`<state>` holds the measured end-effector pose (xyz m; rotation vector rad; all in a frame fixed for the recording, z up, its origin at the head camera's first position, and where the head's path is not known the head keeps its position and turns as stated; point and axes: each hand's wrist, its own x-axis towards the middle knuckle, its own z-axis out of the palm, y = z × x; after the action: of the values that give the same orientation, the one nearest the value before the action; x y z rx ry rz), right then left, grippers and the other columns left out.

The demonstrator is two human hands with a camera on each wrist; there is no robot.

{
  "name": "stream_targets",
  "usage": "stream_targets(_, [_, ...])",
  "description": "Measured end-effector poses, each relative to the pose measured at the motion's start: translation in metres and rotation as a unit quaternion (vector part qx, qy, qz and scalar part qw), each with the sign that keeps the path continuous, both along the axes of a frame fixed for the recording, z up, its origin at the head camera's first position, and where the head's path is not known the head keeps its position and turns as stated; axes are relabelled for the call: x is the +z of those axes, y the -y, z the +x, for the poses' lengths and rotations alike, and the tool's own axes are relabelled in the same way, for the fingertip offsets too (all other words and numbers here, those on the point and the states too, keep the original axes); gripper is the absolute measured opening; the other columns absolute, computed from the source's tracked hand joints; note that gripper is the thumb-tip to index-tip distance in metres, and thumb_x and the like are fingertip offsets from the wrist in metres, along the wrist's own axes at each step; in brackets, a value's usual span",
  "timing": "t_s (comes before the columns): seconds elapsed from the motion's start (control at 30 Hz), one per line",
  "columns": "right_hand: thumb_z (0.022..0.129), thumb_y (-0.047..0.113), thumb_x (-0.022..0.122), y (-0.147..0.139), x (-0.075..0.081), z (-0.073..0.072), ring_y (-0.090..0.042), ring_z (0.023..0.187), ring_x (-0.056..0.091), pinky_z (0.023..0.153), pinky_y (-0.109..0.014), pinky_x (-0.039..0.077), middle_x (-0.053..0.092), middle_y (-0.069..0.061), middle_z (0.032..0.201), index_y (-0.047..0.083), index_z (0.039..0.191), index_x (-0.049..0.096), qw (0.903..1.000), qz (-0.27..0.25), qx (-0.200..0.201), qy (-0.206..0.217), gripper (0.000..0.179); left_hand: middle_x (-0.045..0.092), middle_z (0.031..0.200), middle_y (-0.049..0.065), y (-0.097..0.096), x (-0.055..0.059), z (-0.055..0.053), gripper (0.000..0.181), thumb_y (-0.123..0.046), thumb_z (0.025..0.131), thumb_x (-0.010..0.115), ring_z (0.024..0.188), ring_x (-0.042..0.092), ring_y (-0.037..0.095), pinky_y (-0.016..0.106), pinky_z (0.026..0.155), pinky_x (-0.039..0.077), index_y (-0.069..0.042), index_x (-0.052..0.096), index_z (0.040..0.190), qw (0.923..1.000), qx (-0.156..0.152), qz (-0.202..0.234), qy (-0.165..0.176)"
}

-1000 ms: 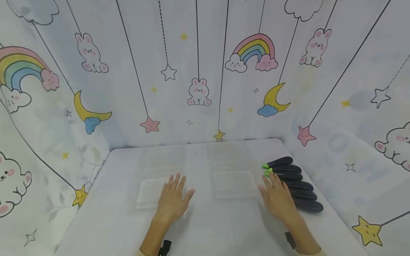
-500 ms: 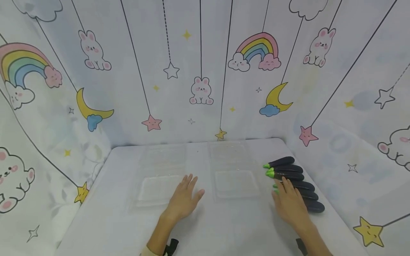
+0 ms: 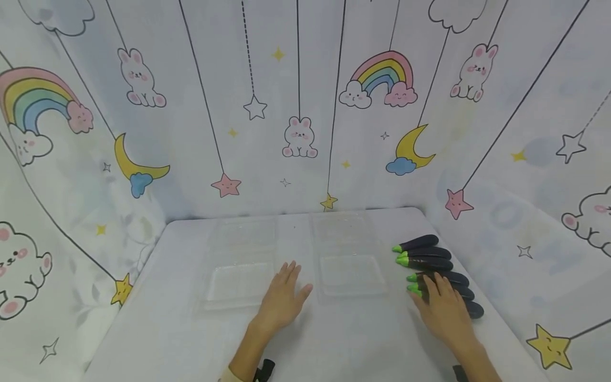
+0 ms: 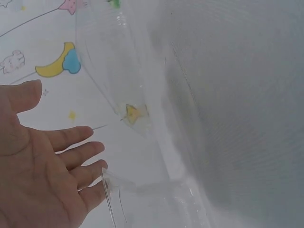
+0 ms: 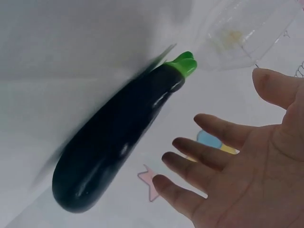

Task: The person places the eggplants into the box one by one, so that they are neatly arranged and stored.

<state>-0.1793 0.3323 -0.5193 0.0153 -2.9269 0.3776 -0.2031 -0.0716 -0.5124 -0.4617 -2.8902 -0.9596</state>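
My right hand (image 3: 441, 314) is released, its fingers extended and slightly apart, above the near end of a row of six glossy, dark purple-black eggplants with bright green stem ends (image 3: 429, 263). They lie side by side along the right part of the smooth white table (image 3: 343, 337), the stem ends I can see pointing left. My hand covers parts of the nearer ones in the head view; in the right wrist view, one eggplant lies just beyond my fingertips, apart from them.

My left hand (image 3: 281, 302) is also released, fingers extended and thumb held out, between the two nearer trays of the four clear, rectangular plastic trays (image 3: 353, 274). They stand two by two on the table, left of the eggplants. My fingertips are close to the edge of the left-hand near tray; whether they touch it I cannot tell.

A pale yellow sleeve cuff (image 3: 230, 375) shows at my left forearm. Behind the table hangs a white cloth backdrop (image 3: 267, 159) printed with rabbits, rainbows, moons and stars
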Motion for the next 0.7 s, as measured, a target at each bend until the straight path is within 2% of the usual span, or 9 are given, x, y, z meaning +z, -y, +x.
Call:
stream_targets(0.23, [0.104,0.053,0.057,-0.008,0.0,0.004,-0.064,0.14,0.03,0.11,-0.077,0.025,0.033,-0.044,0.152,-0.011,0.147,0.046,0.9998,0.004,-0.017,-0.006,0.078,0.031,0.167,0.02,-0.007,0.001,-0.001,0.071,-0.048,0.109,0.049,0.156,0.023,0.042,0.06,0.123,0.023,0.002,0.038,0.158,0.9998,-0.008,0.016,0.009])
stream_targets(0.4, [0.096,0.049,0.072,-0.015,-0.002,0.006,-0.066,0.135,0.035,0.106,-0.079,0.029,0.038,-0.045,0.148,-0.012,0.144,0.049,0.9994,0.012,-0.022,-0.025,0.08,0.031,0.167,0.022,-0.012,0.0,-0.003,0.073,-0.051,0.109,0.047,0.155,0.025,0.043,0.061,0.121,0.026,0.003,0.037,0.158,0.9992,-0.011,0.031,0.021])
stream_targets(0.6, [0.086,0.05,0.082,-0.026,-0.006,0.008,-0.067,0.125,0.042,0.096,-0.08,0.037,0.042,-0.047,0.142,-0.012,0.141,0.051,0.999,0.015,-0.027,-0.031,0.088,0.035,0.164,0.024,-0.019,-0.004,-0.004,0.073,-0.05,0.109,0.047,0.153,0.028,0.045,0.063,0.12,0.028,0.005,0.039,0.156,0.9986,0.006,0.048,0.023])
stream_targets(0.7, [0.083,0.049,0.085,-0.03,-0.008,0.01,-0.066,0.124,0.044,0.095,-0.079,0.039,0.043,-0.046,0.141,-0.012,0.14,0.052,0.999,0.013,-0.029,-0.033,0.089,0.034,0.165,0.023,-0.023,-0.005,-0.006,0.072,-0.05,0.109,0.048,0.154,0.028,0.044,0.062,0.12,0.028,0.003,0.038,0.157,0.9977,0.016,0.056,0.037])
